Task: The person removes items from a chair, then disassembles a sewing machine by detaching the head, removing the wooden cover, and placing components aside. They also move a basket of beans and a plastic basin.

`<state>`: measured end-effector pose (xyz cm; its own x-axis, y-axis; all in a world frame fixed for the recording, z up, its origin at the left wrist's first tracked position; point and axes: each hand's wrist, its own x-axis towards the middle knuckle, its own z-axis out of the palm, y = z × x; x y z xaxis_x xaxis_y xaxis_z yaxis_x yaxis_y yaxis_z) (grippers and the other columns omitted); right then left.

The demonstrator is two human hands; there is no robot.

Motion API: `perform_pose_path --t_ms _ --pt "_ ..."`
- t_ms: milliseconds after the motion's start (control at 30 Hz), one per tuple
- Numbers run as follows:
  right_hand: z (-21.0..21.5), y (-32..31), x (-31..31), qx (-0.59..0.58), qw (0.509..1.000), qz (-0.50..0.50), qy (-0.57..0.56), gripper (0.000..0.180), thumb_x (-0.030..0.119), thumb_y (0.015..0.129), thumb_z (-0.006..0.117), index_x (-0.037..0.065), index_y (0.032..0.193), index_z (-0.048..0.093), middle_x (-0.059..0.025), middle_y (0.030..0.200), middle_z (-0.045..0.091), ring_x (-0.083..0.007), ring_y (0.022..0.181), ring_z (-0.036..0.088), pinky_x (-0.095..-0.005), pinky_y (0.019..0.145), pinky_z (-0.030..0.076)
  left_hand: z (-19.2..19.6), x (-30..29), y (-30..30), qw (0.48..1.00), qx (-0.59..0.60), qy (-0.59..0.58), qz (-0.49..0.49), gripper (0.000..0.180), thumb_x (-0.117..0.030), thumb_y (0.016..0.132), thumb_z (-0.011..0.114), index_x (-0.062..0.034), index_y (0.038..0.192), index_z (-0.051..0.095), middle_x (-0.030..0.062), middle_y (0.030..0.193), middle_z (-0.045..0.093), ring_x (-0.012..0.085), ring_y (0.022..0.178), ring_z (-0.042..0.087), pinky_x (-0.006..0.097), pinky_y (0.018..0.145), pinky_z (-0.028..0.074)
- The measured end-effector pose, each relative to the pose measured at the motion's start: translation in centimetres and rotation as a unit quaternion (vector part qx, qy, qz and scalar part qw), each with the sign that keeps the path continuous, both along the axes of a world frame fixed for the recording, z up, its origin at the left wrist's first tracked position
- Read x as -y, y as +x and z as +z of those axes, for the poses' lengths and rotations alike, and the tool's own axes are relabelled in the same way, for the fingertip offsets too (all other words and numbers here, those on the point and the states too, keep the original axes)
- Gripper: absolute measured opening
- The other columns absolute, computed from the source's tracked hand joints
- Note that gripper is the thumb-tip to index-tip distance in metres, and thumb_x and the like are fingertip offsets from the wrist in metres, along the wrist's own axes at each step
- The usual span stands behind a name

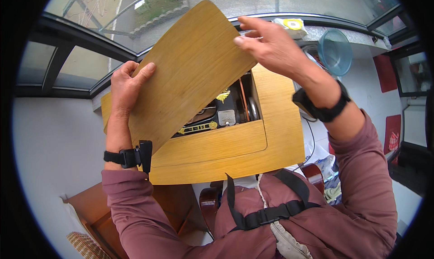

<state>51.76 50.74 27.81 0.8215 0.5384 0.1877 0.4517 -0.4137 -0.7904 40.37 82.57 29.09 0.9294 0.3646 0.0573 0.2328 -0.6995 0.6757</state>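
Observation:
A wooden panel (190,73) with rounded corners is tilted up over a sewing machine table (282,118). My left hand (126,85) grips the panel's left edge, thumb on the upper face and fingers curled behind. At the panel's right edge is my right hand (273,46), fingers apart and thumb tip by the edge; whether it touches is hard to tell. Under the panel, in the table's opening, lies a black sewing machine (226,107) with gold decoration, partly hidden. A silvery wheel (252,109) shows at the opening's right side.
Windows with a dark frame (74,55) stand beyond the table. A blue translucent basin (335,53) and a white and yellow package (290,27) are at the far right. A brown wooden cabinet (158,204) is at lower left. A dark cable hangs by the table's right side.

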Motion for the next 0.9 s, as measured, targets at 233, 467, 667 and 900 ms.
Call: perform_pose_path --t_ms 233,467,667,900 --pt "-7.9 0.3 -0.2 -0.071 0.996 -0.046 -0.001 0.034 0.028 0.085 0.059 -0.006 0.090 0.063 -0.0257 0.084 0.064 -0.0391 0.080 0.064 -0.0412 0.074 0.050 -4.3 0.0 2.6 0.992 -0.058 0.109 -0.037 0.051 -0.050 0.072 0.075 -0.0015 0.071 0.062 0.0073 0.060 0.057 0.0162 0.057 0.051 0.033 0.057 0.043" --pt "-9.6 -1.1 0.3 0.057 0.985 -0.085 -0.139 0.027 0.022 0.083 0.063 -0.004 0.080 0.062 -0.0214 0.080 0.063 -0.0397 0.086 0.061 -0.0451 0.079 0.049 -7.7 0.6 4.1 0.985 -0.127 0.089 -0.082 0.049 -0.047 0.066 0.079 -0.0007 0.077 0.067 0.0127 0.066 0.064 0.0221 0.061 0.061 0.036 0.062 0.048" --pt "-7.0 1.4 -6.1 0.284 0.936 0.085 -0.192 0.023 0.024 0.089 0.059 0.002 0.085 0.064 -0.0141 0.084 0.063 -0.0308 0.088 0.061 -0.0395 0.086 0.043 -7.9 0.6 4.5 0.984 -0.136 0.069 -0.092 0.051 -0.047 0.065 0.079 0.0008 0.078 0.068 0.0131 0.066 0.064 0.0210 0.061 0.061 0.035 0.062 0.048" --pt "-6.5 2.5 -11.0 0.051 0.954 0.136 -0.262 0.054 0.055 0.083 0.058 0.002 0.080 0.072 -0.0206 0.081 0.068 -0.0371 0.079 0.065 -0.0445 0.073 0.051 -8.8 0.6 4.1 0.986 -0.133 0.054 -0.081 0.049 -0.049 0.065 0.079 -0.0019 0.075 0.066 0.0115 0.065 0.063 0.0207 0.063 0.060 0.035 0.061 0.047"
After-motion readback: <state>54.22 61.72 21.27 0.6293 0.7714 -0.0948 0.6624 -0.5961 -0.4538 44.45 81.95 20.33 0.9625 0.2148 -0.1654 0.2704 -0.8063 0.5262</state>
